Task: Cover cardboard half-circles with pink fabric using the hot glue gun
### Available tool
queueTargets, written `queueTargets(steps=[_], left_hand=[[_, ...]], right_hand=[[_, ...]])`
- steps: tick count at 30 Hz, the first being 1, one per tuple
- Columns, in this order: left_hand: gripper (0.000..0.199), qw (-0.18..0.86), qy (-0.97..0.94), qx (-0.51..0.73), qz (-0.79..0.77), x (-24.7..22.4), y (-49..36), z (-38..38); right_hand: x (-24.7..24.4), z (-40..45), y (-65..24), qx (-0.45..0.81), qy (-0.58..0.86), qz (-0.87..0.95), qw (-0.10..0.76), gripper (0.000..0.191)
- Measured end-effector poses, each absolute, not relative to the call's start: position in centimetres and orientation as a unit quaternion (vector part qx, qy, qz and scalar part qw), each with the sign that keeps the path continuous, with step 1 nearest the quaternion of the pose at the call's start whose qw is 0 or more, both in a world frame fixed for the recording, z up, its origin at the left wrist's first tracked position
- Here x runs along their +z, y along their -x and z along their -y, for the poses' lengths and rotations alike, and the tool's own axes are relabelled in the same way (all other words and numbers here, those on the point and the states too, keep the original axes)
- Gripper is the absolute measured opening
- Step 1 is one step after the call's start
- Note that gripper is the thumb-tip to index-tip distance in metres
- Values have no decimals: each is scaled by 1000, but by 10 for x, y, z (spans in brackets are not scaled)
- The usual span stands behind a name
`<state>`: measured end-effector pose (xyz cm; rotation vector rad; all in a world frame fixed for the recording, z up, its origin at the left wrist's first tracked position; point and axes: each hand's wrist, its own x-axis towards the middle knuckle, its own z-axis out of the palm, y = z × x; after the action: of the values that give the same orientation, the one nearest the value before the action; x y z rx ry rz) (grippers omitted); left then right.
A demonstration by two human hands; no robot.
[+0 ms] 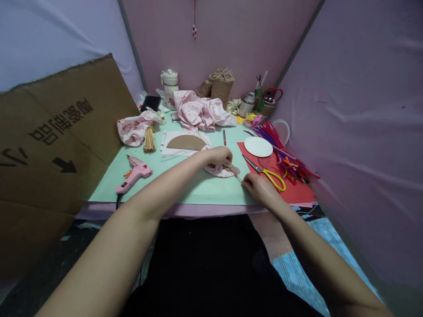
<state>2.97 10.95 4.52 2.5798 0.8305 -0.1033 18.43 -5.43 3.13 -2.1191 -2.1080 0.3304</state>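
Observation:
My left hand (220,156) reaches across the middle of the table, its fingers pinched on a pink dotted fabric piece (224,174). A brown strip shows along that piece's upper side, partly hidden by the fingers. From its right end a thin wooden stick (238,178) slants down toward me. My right hand (256,185) is closed on the lower end of this stick. Just beyond the right hand lie yellow-handled scissors (274,179), on red paper (295,191). Behind my left wrist, a brown cardboard half-disc (185,142) rests on a pale sheet.
A pink glue gun (134,175) lies at the left, near a bundle of sticks (149,141). Crumpled dotted cloth (201,110), a twine roll (221,86) and a bottle (170,88) stand behind. Right are a white disc (258,146) and pipe cleaners (280,152). Cardboard (59,158) walls the left.

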Motion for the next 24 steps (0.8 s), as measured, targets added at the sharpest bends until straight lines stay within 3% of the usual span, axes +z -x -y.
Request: queueTargets(steps=[8, 15, 24], left_hand=[[28, 186, -948, 10, -258, 37, -16, -104], [28, 32, -953, 164, -253, 24, 6, -45], [40, 89, -944, 190, -253, 2, 11, -21]], right_hand=[[25, 54, -186, 111, 696, 705, 78, 11], [28, 54, -184, 107, 700, 702, 69, 9], [29, 54, -183, 102, 700, 704, 57, 9]])
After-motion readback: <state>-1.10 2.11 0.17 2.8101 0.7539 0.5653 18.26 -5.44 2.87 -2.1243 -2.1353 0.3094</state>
